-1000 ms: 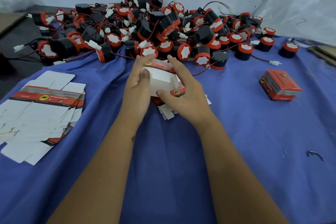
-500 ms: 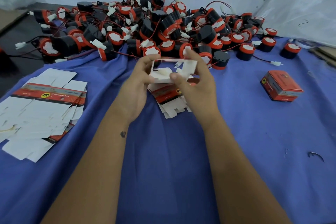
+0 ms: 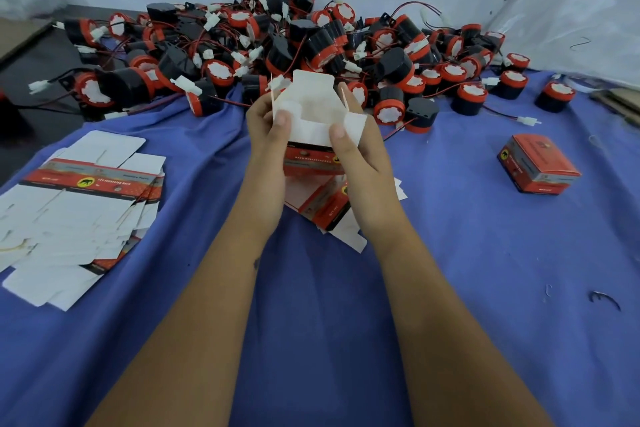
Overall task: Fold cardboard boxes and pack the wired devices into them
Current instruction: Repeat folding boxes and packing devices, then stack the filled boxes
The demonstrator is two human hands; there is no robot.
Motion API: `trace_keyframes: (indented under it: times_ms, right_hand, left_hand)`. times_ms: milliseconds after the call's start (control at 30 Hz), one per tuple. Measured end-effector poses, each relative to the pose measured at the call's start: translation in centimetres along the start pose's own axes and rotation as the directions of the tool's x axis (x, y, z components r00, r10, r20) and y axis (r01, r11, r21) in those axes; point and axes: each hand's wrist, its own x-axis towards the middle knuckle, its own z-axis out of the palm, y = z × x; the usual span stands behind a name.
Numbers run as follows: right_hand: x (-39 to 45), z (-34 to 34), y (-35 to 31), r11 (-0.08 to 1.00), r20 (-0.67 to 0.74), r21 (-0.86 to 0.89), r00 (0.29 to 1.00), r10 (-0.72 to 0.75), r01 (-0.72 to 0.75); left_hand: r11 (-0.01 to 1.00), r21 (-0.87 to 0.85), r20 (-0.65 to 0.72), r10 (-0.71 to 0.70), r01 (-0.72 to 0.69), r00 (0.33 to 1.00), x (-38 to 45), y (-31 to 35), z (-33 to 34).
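Head view shows a half-folded box (image 3: 313, 121) held above the blue cloth (image 3: 450, 253), its open mouth facing up toward the camera, its long axis running left to right. Left hand (image 3: 268, 135) and right hand (image 3: 360, 149) each grip one side, thumbs pressing the white flaps. Flat box blanks (image 3: 79, 204) lie left, the wired devices (image 3: 277, 48) are piled far, and a closed box (image 3: 538, 163) sits right.
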Motion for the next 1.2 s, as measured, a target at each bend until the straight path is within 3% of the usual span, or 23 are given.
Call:
trace_keyframes:
  times_ms: [100,200,300,667,833,1133,1200]
  right_hand:
    - [0.0,0.3,-0.1,0.999,-0.015,0.004,0.999,0.052,-0.052]
    - [0.1,0.7,0.0,0.996,-0.034,-0.003,0.996,0.085,-0.085]
    - [0.2,1.1,0.0,0.994,-0.031,-0.015,0.994,0.106,-0.106]
    - [-0.1,1.1,0.0,0.981,0.024,0.08,0.984,0.175,-0.176]
    - [0.0,0.8,0.0,0.973,0.022,0.092,0.977,0.211,-0.212]
    - [0.1,0.5,0.2,0.968,0.063,0.149,0.979,0.194,-0.201]
    - [0.2,0.6,0.1,0.936,0.092,0.262,0.971,0.22,-0.237]
  left_hand:
    - [0.997,0.069,-0.135,-0.019,0.028,0.991,0.4,0.1,0.0]
    - [0.976,0.215,-0.142,0.009,0.022,0.99,0.0,-0.1,0.3]
    - [0.968,0.25,-0.144,0.011,0.025,0.989,-0.1,-0.1,0.4]
    - [0.977,0.211,-0.119,-0.013,0.038,0.993,0.1,-0.2,0.3]
    - [0.987,-0.134,-0.063,-0.101,0.092,0.993,0.4,-0.3,0.1]
    - [0.997,-0.029,-0.111,-0.072,0.069,0.991,0.7,-0.1,-0.3]
    - [0.998,-0.006,-0.117,-0.069,0.068,0.991,0.6,-0.2,0.0]
